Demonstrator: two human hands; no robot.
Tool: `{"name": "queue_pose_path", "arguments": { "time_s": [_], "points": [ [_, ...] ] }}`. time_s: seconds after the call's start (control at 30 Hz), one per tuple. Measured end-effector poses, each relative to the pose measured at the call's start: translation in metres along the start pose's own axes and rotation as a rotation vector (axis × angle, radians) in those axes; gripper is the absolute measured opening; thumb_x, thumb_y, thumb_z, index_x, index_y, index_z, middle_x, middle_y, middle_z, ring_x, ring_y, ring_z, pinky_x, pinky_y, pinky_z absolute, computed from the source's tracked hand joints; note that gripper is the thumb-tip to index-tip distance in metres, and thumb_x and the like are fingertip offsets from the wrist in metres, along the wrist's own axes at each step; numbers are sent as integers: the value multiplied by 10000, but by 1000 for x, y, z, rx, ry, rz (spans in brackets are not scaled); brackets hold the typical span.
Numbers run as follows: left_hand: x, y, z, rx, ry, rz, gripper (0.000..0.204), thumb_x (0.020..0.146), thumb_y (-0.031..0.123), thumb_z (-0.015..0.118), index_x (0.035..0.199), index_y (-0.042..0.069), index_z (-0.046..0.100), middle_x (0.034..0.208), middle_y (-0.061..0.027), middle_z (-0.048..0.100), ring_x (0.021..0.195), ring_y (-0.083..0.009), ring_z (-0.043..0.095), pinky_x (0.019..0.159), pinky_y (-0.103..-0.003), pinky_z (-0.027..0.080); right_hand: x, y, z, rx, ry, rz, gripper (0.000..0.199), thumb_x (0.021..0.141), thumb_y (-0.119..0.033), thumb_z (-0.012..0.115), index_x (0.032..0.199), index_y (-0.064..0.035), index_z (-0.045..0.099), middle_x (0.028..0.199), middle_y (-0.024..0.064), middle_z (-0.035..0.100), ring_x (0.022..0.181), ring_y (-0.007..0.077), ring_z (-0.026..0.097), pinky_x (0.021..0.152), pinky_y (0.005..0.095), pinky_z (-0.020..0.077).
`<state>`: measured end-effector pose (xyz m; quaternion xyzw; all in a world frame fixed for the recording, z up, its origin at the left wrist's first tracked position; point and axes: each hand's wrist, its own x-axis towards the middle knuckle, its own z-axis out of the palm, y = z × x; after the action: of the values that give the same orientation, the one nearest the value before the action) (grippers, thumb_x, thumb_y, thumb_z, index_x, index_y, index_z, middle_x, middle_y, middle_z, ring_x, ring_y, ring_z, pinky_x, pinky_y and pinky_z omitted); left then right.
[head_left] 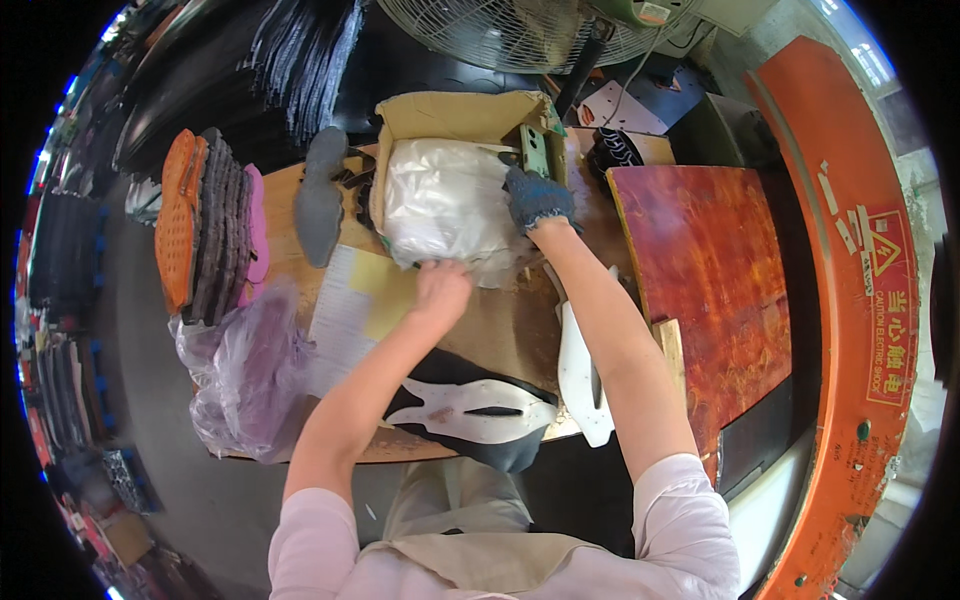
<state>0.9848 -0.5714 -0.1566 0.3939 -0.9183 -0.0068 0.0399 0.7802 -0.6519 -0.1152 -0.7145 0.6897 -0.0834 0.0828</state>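
Observation:
A clear plastic bag (445,195) fills a cardboard box (450,105) on the table. At the bag's near edge, my bare left hand (442,288) has its fingers closed on the plastic, their tips hidden. My right hand (541,198), in a dark grey glove, lies against the bag's right side by the box wall; its fingers are largely hidden. Just beyond it, a pale green phone-shaped thing (535,150) leans at the box's right side. Closer to me, a white slotted template (465,400) lies on a black sheet piece (515,450). Another white template (580,370) lies under my right forearm.
Left of the box are a grey sole-shaped piece (321,200), a stack of orange, grey and pink soles (205,225) and a crumpled plastic bag (250,375). Papers (345,310) lie mid-table. A reddish board (710,290) and orange beam (840,250) stand right; a fan (500,35) is behind.

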Motion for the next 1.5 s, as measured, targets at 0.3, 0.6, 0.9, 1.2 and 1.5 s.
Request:
{"name": "queue_pose_path", "arguments": {
  "time_s": [0.3, 0.6, 0.9, 1.2, 1.5],
  "points": [
    [35, -7, -17, -253, 100, -270, 109, 764, 30, 572, 794, 99, 651, 902, -78, 603, 730, -326, 640, 642, -447, 518, -15, 9, -15, 349, 11, 218, 439, 777, -308, 685, 1164, -122, 594, 1050, 152, 672, 996, 344, 638, 838, 428, 504],
    [70, -8, -30, -134, -12, -200, 177, 760, 89, 639, 926, 102, 701, 1038, -92, 549, 971, -276, 594, 747, -408, 539, -40, 13, -40, 882, 319, 269, 337, 792, -245, 699, 1060, -48, 643, 953, 178, 692, 887, 301, 674, 771, 346, 506],
    [66, -24, -21, -190, 25, -131, 105, 761, 222, 729, 805, 127, 730, 1055, -29, 583, 1020, -246, 575, 803, -395, 503, -96, -11, -21, 487, 16, 29, 286, 824, -245, 667, 1055, -80, 636, 936, 163, 687, 871, 310, 662, 764, 397, 517],
    [67, -50, -37, -534, -8, -341, 128, 735, 224, 759, 813, 137, 709, 1079, -33, 596, 972, -262, 606, 808, -385, 492, -103, -10, -9, 185, -323, -46, 278, 866, -297, 579, 1079, -126, 628, 1034, 165, 675, 964, 354, 645, 823, 452, 503],
    [57, -27, -39, -197, -51, -110, 342, 662, 260, 812, 980, 182, 712, 1108, -39, 571, 1065, -249, 568, 835, -398, 478, -114, -27, 6, 110, -338, -50, 238, 874, -207, 543, 1072, -110, 632, 998, 157, 683, 932, 348, 659, 778, 433, 512]
  ]
}}
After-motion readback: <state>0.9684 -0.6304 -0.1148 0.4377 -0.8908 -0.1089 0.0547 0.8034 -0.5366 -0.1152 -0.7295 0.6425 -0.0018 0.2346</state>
